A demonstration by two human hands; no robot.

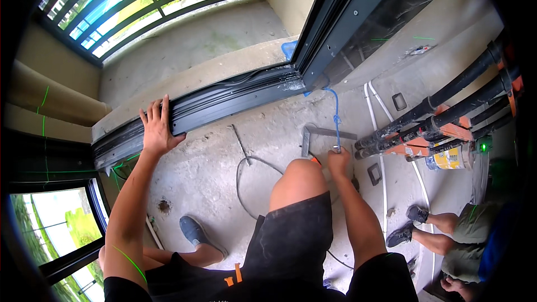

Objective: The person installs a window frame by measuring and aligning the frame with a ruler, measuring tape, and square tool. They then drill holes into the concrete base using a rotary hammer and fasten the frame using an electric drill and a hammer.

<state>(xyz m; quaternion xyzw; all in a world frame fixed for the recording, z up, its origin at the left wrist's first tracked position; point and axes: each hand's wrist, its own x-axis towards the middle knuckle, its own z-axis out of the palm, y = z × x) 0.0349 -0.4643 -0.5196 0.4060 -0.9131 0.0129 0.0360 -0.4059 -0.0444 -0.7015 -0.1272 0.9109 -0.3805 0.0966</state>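
My left hand point(158, 131) lies with fingers spread on the dark metal sill track point(229, 94) of a large door or window frame. Its fingertips reach over the track toward the concrete ledge. My right hand point(338, 163) is closed around the lower end of a blue cord point(338, 106), beside my bent knee. That cord hangs from the frame's lower corner and has a knot partway down. A small shiny piece shows at the top of my fist; its kind is unclear. Just past the fist, a grey L-shaped metal piece point(330, 133) rests on the floor.
A thin dark cable point(238, 182) loops over the rough concrete floor near a metal rod point(240, 142). White pipes point(382, 190) run along the floor at right. Black pipe-like bars point(436, 117) and a yellow-white bucket point(447, 159) stand there, near another person's legs point(439, 240). Green laser lines cross the scene.
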